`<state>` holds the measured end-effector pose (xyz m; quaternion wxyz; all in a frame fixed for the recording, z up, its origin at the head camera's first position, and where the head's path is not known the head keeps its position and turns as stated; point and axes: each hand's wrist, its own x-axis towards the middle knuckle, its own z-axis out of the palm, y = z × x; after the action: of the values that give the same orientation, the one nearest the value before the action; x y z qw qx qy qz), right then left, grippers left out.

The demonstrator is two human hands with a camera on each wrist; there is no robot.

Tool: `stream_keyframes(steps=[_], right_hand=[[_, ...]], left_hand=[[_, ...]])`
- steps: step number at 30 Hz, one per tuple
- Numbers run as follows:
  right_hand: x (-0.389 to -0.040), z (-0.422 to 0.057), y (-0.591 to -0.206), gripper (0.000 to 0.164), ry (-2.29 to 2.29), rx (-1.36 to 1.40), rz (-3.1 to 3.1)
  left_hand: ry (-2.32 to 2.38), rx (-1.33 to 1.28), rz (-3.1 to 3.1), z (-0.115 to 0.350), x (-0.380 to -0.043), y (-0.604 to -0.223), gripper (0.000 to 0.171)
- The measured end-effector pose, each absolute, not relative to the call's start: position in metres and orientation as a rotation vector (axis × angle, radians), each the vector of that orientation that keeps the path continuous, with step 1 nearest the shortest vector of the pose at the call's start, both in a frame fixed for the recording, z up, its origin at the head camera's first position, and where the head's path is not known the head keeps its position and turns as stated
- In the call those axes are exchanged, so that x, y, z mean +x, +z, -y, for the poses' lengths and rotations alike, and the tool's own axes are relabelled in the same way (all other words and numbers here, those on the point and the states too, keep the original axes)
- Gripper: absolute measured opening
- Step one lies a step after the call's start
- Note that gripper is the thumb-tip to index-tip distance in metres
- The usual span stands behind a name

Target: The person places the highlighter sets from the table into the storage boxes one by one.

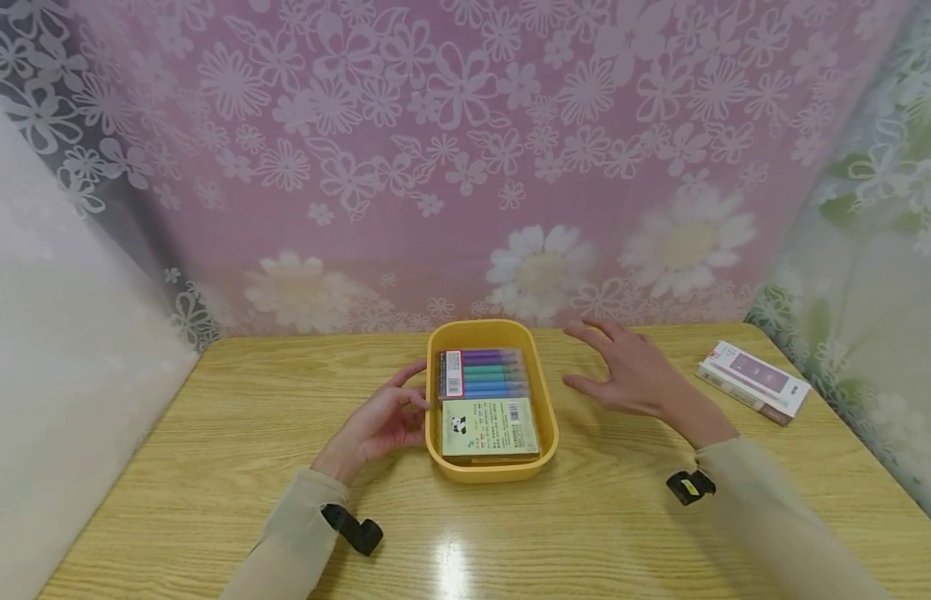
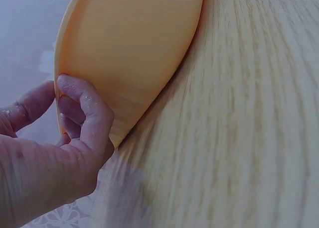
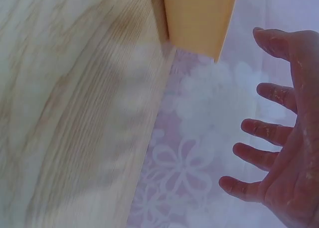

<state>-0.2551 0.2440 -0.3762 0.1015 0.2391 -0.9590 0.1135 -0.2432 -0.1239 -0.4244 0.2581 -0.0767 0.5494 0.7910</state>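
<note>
A yellow plastic bin [image 1: 546,417] stands on the table. It holds a clear-wrapped pack of purple, green and blue pens [image 1: 483,373], with a pale green panda-printed box [image 1: 489,427] in front of it. My left hand [image 1: 382,421] is at the bin's left side. In the left wrist view, curled fingers [image 2: 87,101] lie against the outer wall and the thumb meets the rim, pinching it. To the right of the bin, my right hand [image 1: 626,367] hovers apart from it with spread fingers. Nothing is in that palm in the right wrist view.
A white and purple box [image 1: 755,381] lies near the table's right edge. Floral curtains [image 1: 465,167] hang behind the wooden table [image 1: 285,400] and at its sides. Each forearm wears a black strap with a small camera.
</note>
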Motion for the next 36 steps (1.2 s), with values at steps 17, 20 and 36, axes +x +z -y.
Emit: stream_keyframes(steps=[17,20,36], right_hand=[[-0.246,-0.298,-0.385,0.082,0.157,0.478,2.846],[-0.245,-0.309,-0.388,0.084,0.126,0.429,2.871],[-0.256,-0.364,-0.394,0.090,0.035,0.282,3.029]], left_hand=[[2.148,-0.195,-1.487,0.126,-0.241,-0.423,0.076],[2.142,-0.192,-1.487,0.126,-0.241,-0.423,0.076],[2.145,-0.181,-1.476,0.124,-0.243,-0.425,0.077]])
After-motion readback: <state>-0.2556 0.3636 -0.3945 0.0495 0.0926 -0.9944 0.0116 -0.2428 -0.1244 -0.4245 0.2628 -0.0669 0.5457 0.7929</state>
